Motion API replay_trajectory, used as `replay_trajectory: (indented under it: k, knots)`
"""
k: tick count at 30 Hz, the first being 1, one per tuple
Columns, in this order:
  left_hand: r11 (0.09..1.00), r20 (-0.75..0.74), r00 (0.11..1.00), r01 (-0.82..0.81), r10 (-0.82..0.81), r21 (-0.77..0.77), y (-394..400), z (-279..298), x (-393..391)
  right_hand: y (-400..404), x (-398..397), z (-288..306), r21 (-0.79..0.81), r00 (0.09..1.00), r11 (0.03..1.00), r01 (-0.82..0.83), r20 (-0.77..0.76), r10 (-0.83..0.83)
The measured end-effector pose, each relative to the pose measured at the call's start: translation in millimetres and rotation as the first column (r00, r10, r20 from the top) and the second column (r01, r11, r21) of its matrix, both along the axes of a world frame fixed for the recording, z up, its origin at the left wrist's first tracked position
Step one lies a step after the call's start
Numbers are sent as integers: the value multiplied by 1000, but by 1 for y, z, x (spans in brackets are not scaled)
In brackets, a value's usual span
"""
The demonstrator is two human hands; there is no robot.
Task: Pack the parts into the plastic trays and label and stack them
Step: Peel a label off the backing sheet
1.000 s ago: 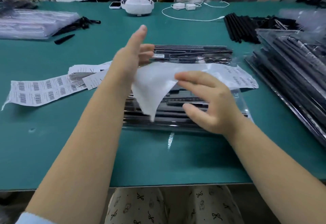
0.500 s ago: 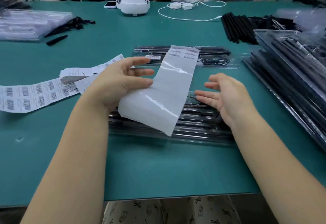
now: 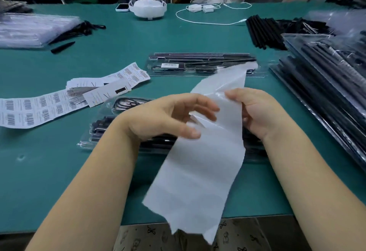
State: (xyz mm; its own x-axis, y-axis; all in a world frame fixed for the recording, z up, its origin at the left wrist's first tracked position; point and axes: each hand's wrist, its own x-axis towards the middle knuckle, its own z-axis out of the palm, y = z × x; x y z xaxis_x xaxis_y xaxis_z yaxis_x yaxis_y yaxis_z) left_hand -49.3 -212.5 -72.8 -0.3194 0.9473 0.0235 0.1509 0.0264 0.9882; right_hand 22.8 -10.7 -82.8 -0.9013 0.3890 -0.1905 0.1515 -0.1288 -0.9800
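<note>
I am holding a long white backing strip (image 3: 200,163) above a packed tray (image 3: 99,130) on the green worktop (image 3: 59,181). My left hand (image 3: 168,118) is touching the strip, its fingers loosely spread. My right hand (image 3: 257,112) is gripping the strip's right edge, fingers curled round it. The strip is hanging past the worktop's near edge. Left of the tray, barcode labels (image 3: 35,108) are lying flat. Beyond the tray, a second tray (image 3: 198,64) is resting, already labelled.
</note>
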Motion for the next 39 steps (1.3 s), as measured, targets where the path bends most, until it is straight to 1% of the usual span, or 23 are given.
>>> replay_trajectory:
  k: [1, 2, 3, 4, 5, 8, 9, 11, 14, 16, 18, 19, 20, 21, 22, 23, 24, 26, 27, 29, 33, 37, 39]
  knots:
    - [991, -45, 990, -137, 136, -8, 1, 0, -1, -1, 0, 1, -15, 1000, 1000, -11, -10, 11]
    - [951, -93, 947, -309, 306, -22, 3, 0, -2, -2, 1, 3, -53, 999, 998, -39, -20, 38]
    - [883, -131, 877, -469, 462, -30, 5, -1, -4, -1, 1, 2, -76, 997, 994, -78, -32, 76]
    - [816, -148, 810, -577, 567, -29, 7, -2, -5, -2, 2, 3, -50, 993, 992, -120, -26, 118]
    - [772, -130, 767, -635, 628, -21, 9, -3, -8, -2, 3, 2, 20, 986, 986, -163, -13, 163]
    - [714, -42, 714, -700, 699, 8, 11, -6, -10, -7, 7, 2, 222, 955, 929, -296, 40, 294]
    - [705, -30, 705, -708, 709, 23, 11, -6, -11, -7, 6, 0, 257, 944, 910, -325, 32, 327]
    - [714, -7, 715, -698, 699, 57, 10, -8, -13, -7, 4, -1, 266, 946, 913, -310, -12, 325]
    - [779, -41, 777, -627, 628, 36, 8, -6, -11, -4, 0, -3, 191, 970, 958, -214, -72, 231]
    - [819, -47, 818, -573, 574, 24, 10, -6, -9, -3, 0, -5, 169, 973, 968, -184, -110, 204]
    - [808, -104, 802, -589, 588, 17, 13, -4, -3, -6, 1, -7, 230, 970, 955, -185, -112, 215]
    - [770, -202, 752, -638, 628, 20, 15, -5, -1, -8, 1, -7, 274, 967, 942, -193, -109, 230]
    - [725, -359, 670, -688, 650, 27, 17, -7, -1, -11, 2, -7, 299, 964, 933, -201, -107, 242]
    - [688, -546, 566, -725, 618, 27, 18, -9, -1, -12, 1, -7, 306, 962, 930, -203, -114, 247]
    - [670, -683, 474, -742, 556, 30, 18, -9, 0, -13, 1, -7, 294, 963, 934, -202, -116, 245]
    - [679, -745, 425, -732, 514, 51, 19, -8, 2, -14, 1, -7, 288, 964, 936, -200, -113, 241]
    - [707, -752, 421, -703, 507, 83, 20, -6, 4, -14, 2, -6, 303, 966, 932, -199, -97, 238]
    - [760, -726, 447, -629, 522, 160, 22, -4, 6, -14, 2, -7, 387, 971, 899, -206, -34, 237]
    - [774, -730, 442, -606, 521, 186, 23, -5, 6, -14, 2, -8, 431, 972, 878, -207, -8, 233]
    - [783, -724, 441, -583, 530, 218, 24, -7, 9, -15, 1, -9, 492, 974, 847, -202, 8, 227]
    - [802, -673, 503, -549, 542, 235, 26, -11, 13, -15, 3, -6, 521, 974, 834, -180, -22, 224]
    - [808, -677, 488, -515, 550, 285, 29, -11, 17, -16, 3, -8, 559, 962, 796, -233, 14, 272]
    - [803, -676, 480, -516, 559, 298, 31, -11, 18, -16, 3, -7, 552, 961, 799, -237, 10, 278]
